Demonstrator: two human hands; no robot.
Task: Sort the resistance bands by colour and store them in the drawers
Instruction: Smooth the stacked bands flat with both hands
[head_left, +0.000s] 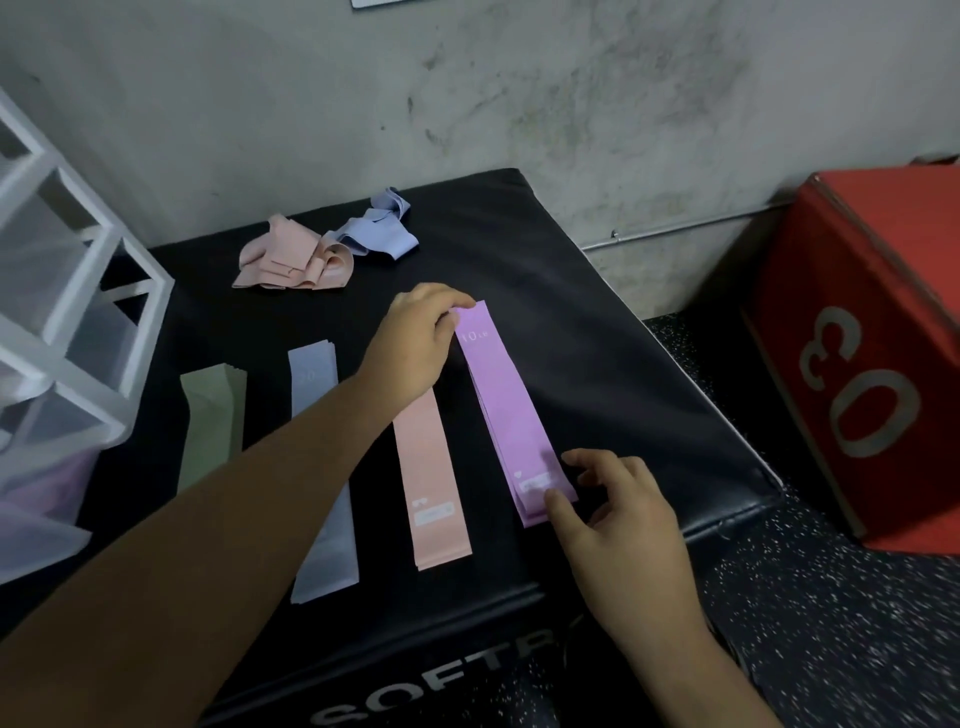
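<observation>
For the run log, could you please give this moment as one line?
left hand: grips purple stack far end | right hand: fingertips on near end | green stack, blue stack, pink stack: flat | unsorted pile: behind

Four flat band stacks lie side by side on the plyo box (597, 364) top, each running from near edge toward far edge: leftmost stack (213, 415), second stack (311, 384), third stack (431, 493), rightmost stack (509, 410). Behind them, near the far edge, the left heap (291, 260) touches the right heap (382, 228). The drawer unit (78, 312) stands at the left edge. The left hand (415, 338) holds the rightmost stack's far end; the right hand (618, 509) touches its near end. A second plyo box (857, 364) stands apart, right.
</observation>
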